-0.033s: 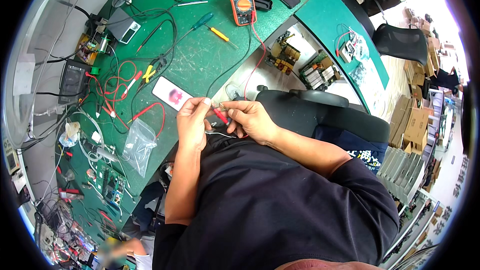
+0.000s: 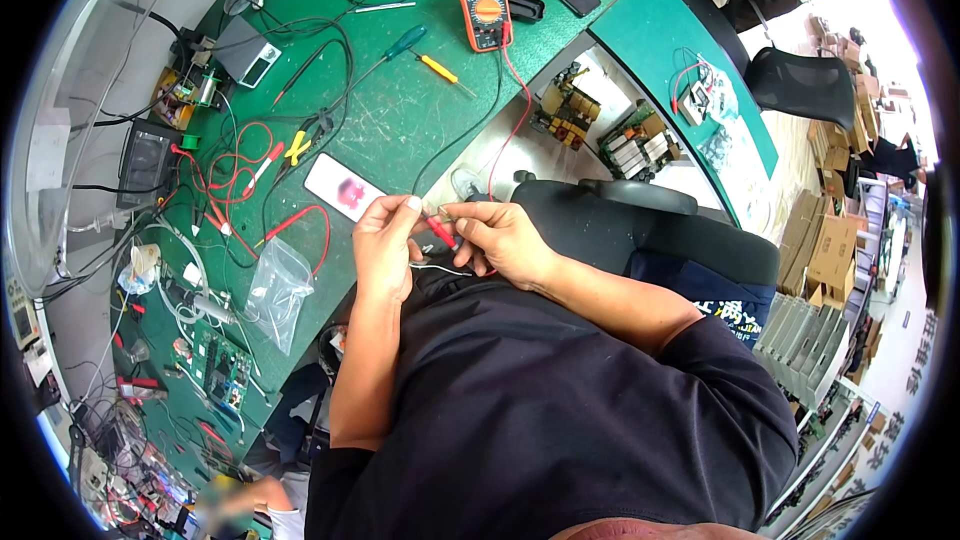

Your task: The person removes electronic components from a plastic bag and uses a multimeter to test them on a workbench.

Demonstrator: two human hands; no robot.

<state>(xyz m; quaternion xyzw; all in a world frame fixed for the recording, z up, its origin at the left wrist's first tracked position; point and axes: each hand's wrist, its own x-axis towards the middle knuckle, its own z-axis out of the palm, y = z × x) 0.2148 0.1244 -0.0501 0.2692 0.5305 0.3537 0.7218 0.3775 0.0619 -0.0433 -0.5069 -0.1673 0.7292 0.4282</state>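
Both hands meet just in front of the phone point(image 2: 343, 194): right hand point(image 2: 497, 240) pinches the red probe point(image 2: 441, 232); left hand point(image 2: 385, 245) apparently pinches a thin white wire point(image 2: 440, 268). The probe tip could slip off that small contact.

Tangled leads point(image 2: 235, 165) crowd the bench left; bare green mat point(image 2: 400, 115) ahead.

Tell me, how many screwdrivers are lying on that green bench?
2: a teal-handled screwdriver mid-bench and a yellow-handled screwdriver right of it, below the orange multimeter. More may hide among the wires.
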